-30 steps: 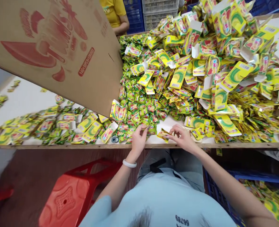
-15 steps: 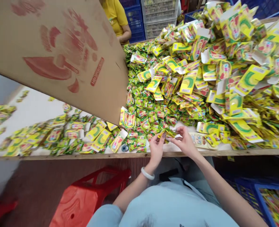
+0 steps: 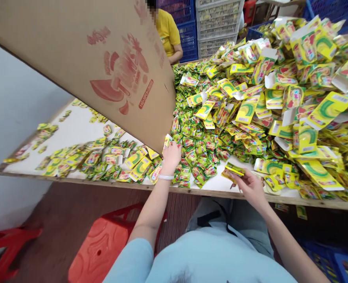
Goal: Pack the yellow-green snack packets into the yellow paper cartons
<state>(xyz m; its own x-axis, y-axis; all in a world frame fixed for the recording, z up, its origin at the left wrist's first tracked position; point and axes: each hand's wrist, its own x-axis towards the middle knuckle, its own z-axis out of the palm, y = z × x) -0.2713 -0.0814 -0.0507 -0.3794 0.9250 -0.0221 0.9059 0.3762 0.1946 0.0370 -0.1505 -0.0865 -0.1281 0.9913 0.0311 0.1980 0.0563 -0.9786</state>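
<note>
My left hand point(image 3: 172, 155) reaches forward to the lower corner of the big cardboard carton point(image 3: 123, 78), its fingers curled on a small yellow candy box point(image 3: 167, 140). The hand covers much of that box. Near the table's front edge, my right hand point(image 3: 252, 188) pinches a few green and yellow candy packets point(image 3: 234, 169) between thumb and fingers. Between the hands lies a spread of small green candy packets point(image 3: 201, 151). Flattish yellow candy boxes point(image 3: 247, 110), some with white flaps open, are heaped beyond my right hand.
Loose packets and boxes point(image 3: 70, 157) run along the table point(image 3: 73, 118) to the left. A red stool point(image 3: 98, 251) stands below its front edge. Blue crates point(image 3: 188, 39) and white crates point(image 3: 218, 23) are stacked behind. A person in a yellow shirt point(image 3: 168, 31) is across the table.
My hands have moved apart. The left went forward and left to the candy box by the carton; the right keeps the packets. The view has shifted, showing more of the table's left end.
</note>
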